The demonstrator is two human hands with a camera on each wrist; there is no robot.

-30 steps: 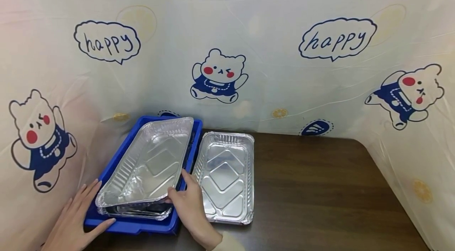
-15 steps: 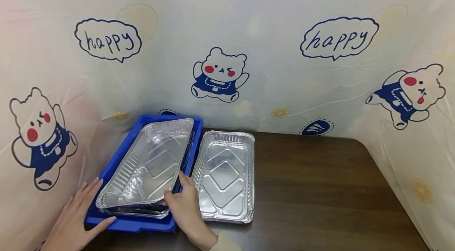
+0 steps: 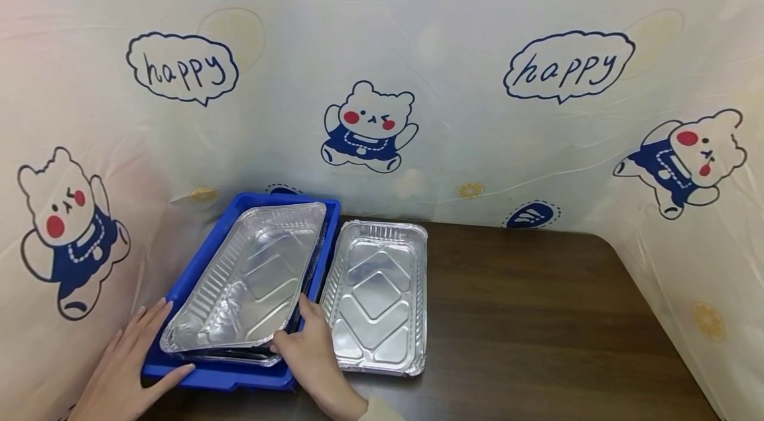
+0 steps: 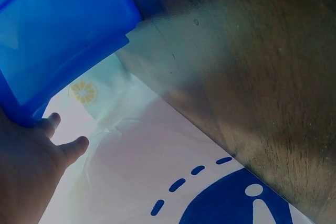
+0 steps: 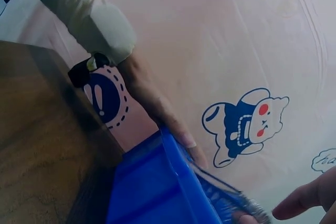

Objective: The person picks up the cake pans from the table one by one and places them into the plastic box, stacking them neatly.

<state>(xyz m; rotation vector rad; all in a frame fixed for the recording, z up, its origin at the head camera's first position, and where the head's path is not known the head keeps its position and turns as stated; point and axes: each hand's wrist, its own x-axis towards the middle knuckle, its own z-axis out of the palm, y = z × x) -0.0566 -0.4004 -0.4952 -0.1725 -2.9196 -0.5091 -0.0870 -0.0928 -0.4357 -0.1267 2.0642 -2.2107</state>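
Note:
In the head view, a foil tray [image 3: 256,268] sits tilted in a blue plastic bin [image 3: 221,376], over at least one more foil tray whose edge shows below it. My right hand [image 3: 319,358] pinches the upper tray's near right corner between thumb and fingers. My left hand [image 3: 122,368] rests against the bin's near left corner, its fingers spread along the side and the thumb on the near rim. The left wrist view shows part of the left hand [image 4: 31,166] beside the bin wall [image 4: 63,30]. In the right wrist view, the foil rim [image 5: 254,209] lies by the right fingers.
Another foil tray [image 3: 376,301] lies flat on the dark wooden table [image 3: 525,321], just right of the bin. A printed cloth [image 3: 465,129] with cartoon bears hangs round the table at the back and both sides.
The upper foil tray's far and right edges have sunk slightly into the bin. My right hand has shifted a little left and down with its corner. My left hand stays in place.

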